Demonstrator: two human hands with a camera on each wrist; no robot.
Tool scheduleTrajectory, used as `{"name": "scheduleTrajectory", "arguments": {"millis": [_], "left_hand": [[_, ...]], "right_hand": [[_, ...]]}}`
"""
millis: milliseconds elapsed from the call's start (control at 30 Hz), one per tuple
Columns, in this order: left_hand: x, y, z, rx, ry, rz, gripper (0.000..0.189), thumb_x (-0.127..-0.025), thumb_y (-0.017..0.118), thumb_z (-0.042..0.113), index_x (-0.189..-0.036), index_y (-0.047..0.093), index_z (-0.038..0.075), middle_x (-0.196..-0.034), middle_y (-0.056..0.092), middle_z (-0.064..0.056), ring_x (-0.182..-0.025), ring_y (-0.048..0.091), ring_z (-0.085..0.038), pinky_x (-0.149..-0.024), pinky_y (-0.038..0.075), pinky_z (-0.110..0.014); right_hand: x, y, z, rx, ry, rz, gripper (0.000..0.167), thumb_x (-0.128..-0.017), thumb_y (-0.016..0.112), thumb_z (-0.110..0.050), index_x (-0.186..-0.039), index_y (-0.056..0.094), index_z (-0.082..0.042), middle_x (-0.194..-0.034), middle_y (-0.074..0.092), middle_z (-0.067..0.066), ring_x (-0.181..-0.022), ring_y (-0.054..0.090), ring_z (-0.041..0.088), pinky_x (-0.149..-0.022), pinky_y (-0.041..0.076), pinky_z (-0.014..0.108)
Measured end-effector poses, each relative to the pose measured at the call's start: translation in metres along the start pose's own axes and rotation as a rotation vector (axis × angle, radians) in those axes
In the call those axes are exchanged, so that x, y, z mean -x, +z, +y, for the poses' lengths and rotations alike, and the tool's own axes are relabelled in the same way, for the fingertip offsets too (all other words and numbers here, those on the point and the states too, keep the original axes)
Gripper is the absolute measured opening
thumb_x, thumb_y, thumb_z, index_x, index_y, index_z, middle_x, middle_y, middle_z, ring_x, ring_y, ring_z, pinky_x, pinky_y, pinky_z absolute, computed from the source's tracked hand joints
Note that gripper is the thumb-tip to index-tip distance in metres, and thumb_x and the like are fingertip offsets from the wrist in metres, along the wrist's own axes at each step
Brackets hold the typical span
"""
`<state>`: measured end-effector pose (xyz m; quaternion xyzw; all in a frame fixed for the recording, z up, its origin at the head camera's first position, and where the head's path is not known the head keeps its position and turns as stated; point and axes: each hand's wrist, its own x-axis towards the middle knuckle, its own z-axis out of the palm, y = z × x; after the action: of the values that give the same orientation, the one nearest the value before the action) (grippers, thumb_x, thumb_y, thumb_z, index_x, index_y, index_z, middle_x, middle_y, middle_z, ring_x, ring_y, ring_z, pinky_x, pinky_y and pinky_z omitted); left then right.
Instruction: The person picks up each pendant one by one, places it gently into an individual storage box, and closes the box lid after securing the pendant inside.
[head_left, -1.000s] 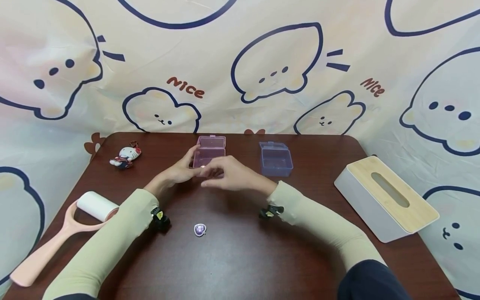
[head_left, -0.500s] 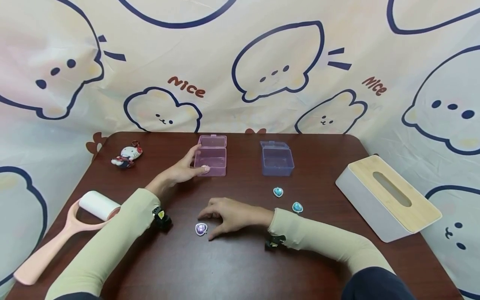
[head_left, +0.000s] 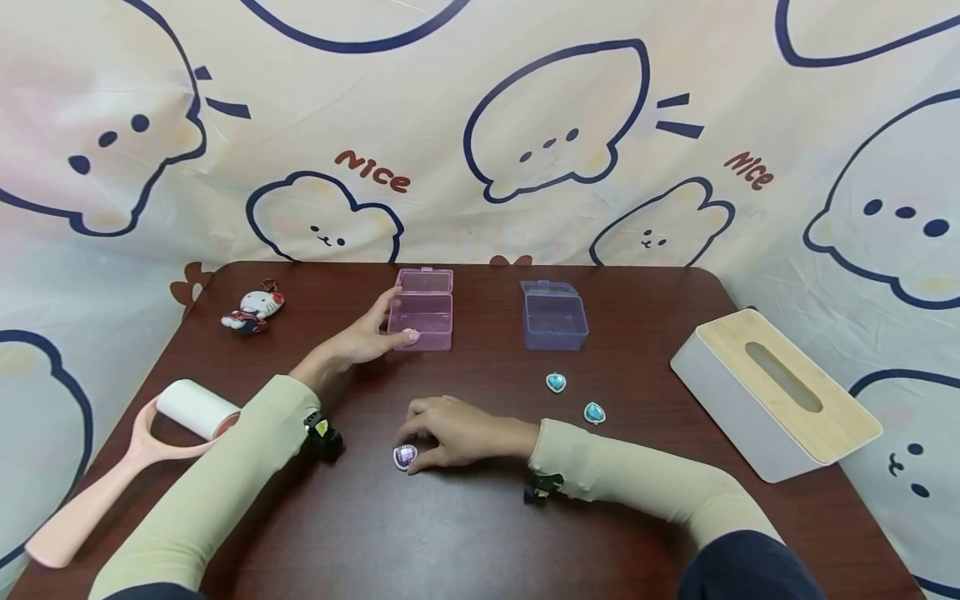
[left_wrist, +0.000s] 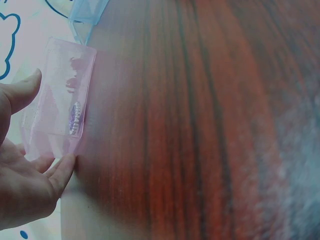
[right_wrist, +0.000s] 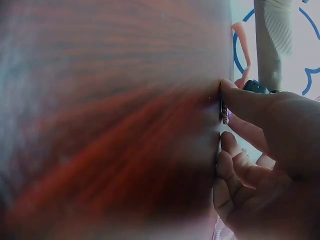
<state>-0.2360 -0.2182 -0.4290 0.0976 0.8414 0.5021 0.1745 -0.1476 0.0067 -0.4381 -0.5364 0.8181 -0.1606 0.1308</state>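
Note:
My left hand point(head_left: 363, 335) holds the pink see-through box point(head_left: 431, 342) at its left side, thumb at the front wall and fingers around the far side. The box's lid stands open. Through its wall in the left wrist view shows a purple beaded gem point(left_wrist: 75, 119). My right hand point(head_left: 457, 431) is low at the table's middle, thumb and index finger at the edges of a purple heart-shaped gem point(head_left: 405, 457) lying on the wood. The right wrist view shows that gem point(right_wrist: 226, 115) edge-on between the fingertips.
A blue see-through box point(head_left: 555, 327) stands with its lid up, right of the pink one. Two turquoise heart gems, the nearer one point(head_left: 594, 413) included, lie before it. A tissue box point(head_left: 776, 392), lint roller point(head_left: 197, 408) and cat-figure keychain point(head_left: 255, 312) flank the work area.
My right hand has come from above the pink box down toward me to the purple gem, and its fingers have closed in on it. The left hand stays at the box.

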Motion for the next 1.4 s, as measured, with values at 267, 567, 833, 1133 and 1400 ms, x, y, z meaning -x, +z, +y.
{"name": "scheduleTrajectory", "arguments": {"millis": [267,567,833,1133,1400], "left_hand": [[0.001,0.0,0.001,0.008,0.005,-0.002,0.097,-0.1,0.067,0.028,-0.165,-0.004,0.016,-0.169,0.01,-0.022,-0.153,0.021,-0.048,-0.123,0.019,-0.067],[0.001,-0.001,0.001,0.016,-0.009,-0.003,0.098,-0.1,0.068,0.03,-0.166,-0.004,0.02,-0.169,0.01,-0.021,-0.153,0.021,-0.046,-0.123,0.019,-0.067],[0.002,-0.001,0.003,0.014,-0.006,0.002,0.097,-0.101,0.067,0.029,-0.166,-0.004,0.02,-0.169,0.011,-0.022,-0.154,0.021,-0.046,-0.123,0.021,-0.066],[0.003,0.0,0.004,0.002,0.007,-0.007,0.096,-0.101,0.066,0.027,-0.165,-0.005,0.015,-0.169,0.01,-0.024,-0.154,0.019,-0.048,-0.123,0.021,-0.068],[0.003,0.0,0.003,0.009,0.001,-0.009,0.095,-0.102,0.065,0.029,-0.166,-0.004,0.017,-0.17,0.009,-0.023,-0.155,0.017,-0.047,-0.123,0.019,-0.068]], "right_hand": [[0.001,-0.005,0.001,0.003,-0.018,0.003,0.033,-0.093,0.077,-0.036,-0.119,0.075,-0.016,-0.108,0.069,-0.004,-0.087,0.057,0.003,-0.08,0.043,0.013],[-0.001,-0.025,0.01,-0.148,-0.061,0.065,0.029,-0.095,0.075,-0.024,-0.118,0.074,-0.007,-0.107,0.075,0.001,-0.089,0.065,0.004,-0.08,0.051,0.011],[0.001,-0.052,0.024,-0.203,-0.032,0.211,0.027,-0.095,0.075,-0.02,-0.118,0.075,-0.007,-0.107,0.077,0.001,-0.097,0.07,0.005,-0.086,0.056,0.014],[0.004,-0.073,0.034,-0.27,-0.007,0.306,0.03,-0.092,0.077,-0.013,-0.12,0.075,-0.004,-0.109,0.077,0.006,-0.1,0.072,0.011,-0.088,0.058,0.017],[0.001,-0.082,0.047,-0.375,0.057,0.329,0.029,-0.091,0.079,-0.013,-0.119,0.075,-0.005,-0.111,0.077,0.008,-0.1,0.074,0.013,-0.086,0.06,0.022]]}}
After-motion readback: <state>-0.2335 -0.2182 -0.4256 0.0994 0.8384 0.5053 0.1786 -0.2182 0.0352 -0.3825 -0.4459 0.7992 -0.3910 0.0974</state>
